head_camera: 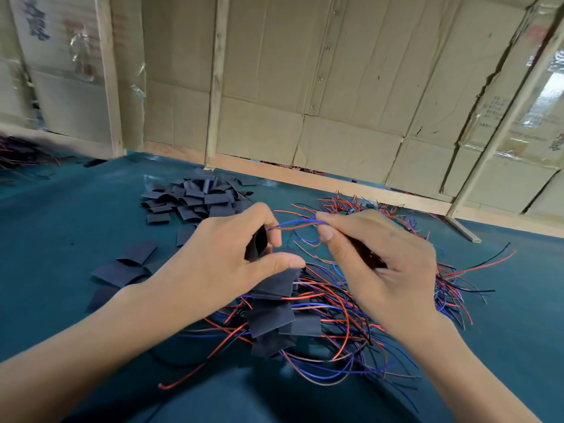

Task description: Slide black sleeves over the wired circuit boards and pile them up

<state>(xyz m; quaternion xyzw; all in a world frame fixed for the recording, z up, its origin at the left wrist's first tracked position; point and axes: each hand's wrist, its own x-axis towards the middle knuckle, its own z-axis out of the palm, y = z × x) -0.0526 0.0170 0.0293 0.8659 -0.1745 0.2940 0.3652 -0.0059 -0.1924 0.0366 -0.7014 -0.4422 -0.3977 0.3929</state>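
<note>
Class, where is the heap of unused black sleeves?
In the head view, the heap of black sleeves lies on the green table, beyond the left hand.

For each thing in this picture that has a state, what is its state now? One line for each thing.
Left hand: grips one black sleeve.
Black sleeve: held up, its mouth open toward the wires.
Right hand: pinches the wire bundle.
Wire bundle: tips at the sleeve mouth, not yet inside.
Empty sleeves: loose heap, farther back.
Finished pile: sleeved, stacked, wires spread out.
Unsleeved wired boards: tangled heap, behind the right hand.
</note>
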